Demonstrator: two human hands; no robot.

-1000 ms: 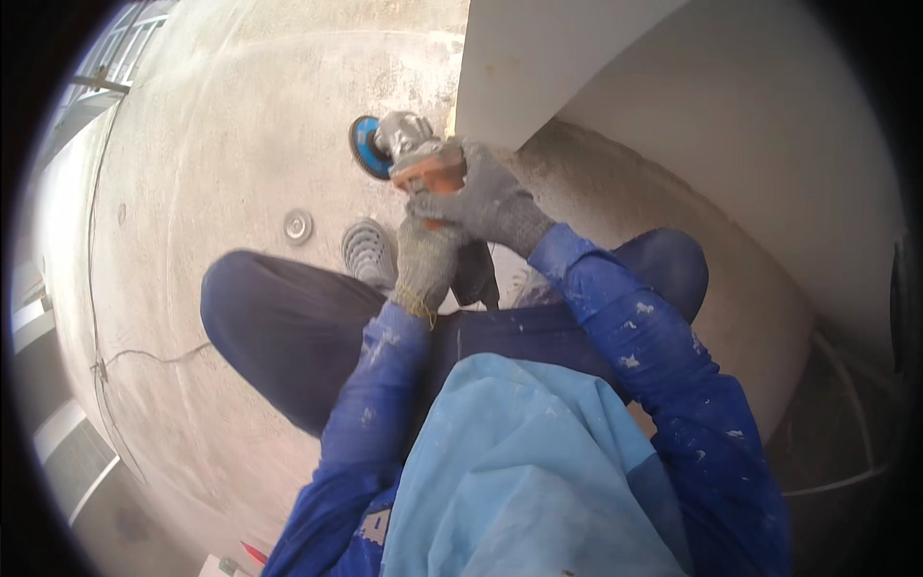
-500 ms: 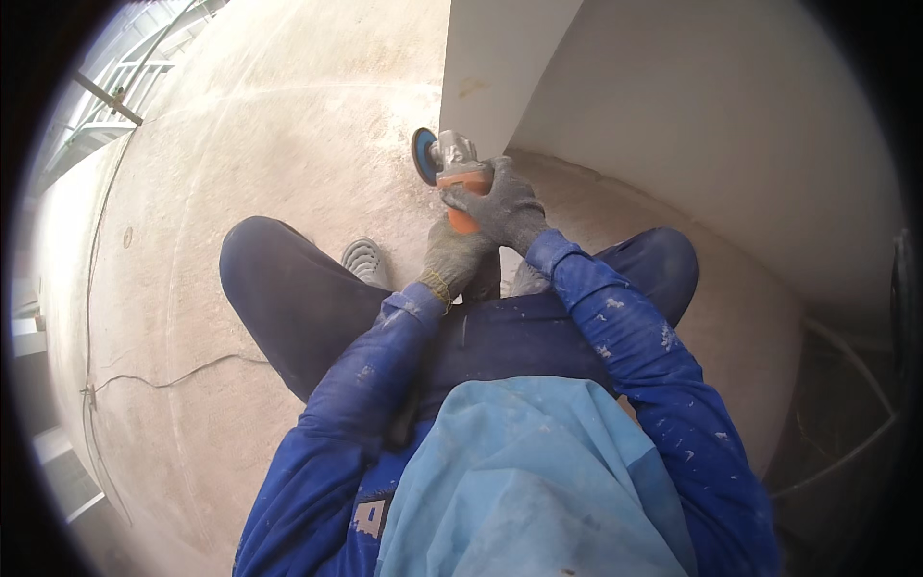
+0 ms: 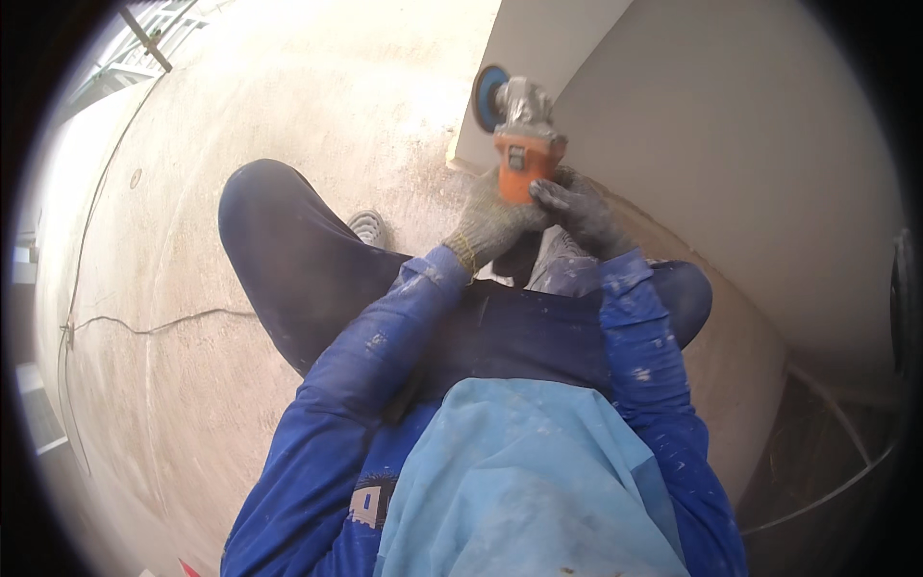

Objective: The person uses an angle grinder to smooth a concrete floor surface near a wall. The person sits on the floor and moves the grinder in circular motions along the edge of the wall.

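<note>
Both of my gloved hands grip an angle grinder (image 3: 526, 159), which has an orange body and a dusty grey metal head. Its blue-faced round disc (image 3: 490, 99) stands on edge at the left of the head, near the corner of the pale pillar; I cannot tell whether it touches. My left hand (image 3: 492, 219), in a dusty knit glove with a yellowish cuff, is closed around the lower body. On the other side my right hand (image 3: 585, 216), in a darker grey glove, holds the body with its thumb over the front. The grinder's lower end is partly hidden by the hands.
Ahead and to the right rises a smooth pale wall (image 3: 731, 144) with a projecting corner. A thin cable (image 3: 163, 327) crosses the dusty floor (image 3: 183, 250) on the left. My bent knees flank the hands, and a shoe (image 3: 367, 229) shows between them. Scaffold-like bars (image 3: 144, 40) stand far left.
The grinder has moved up and to the right in the picture, and its body has turned to show the switch side. My right hand has shifted from the top of the body to its right side.
</note>
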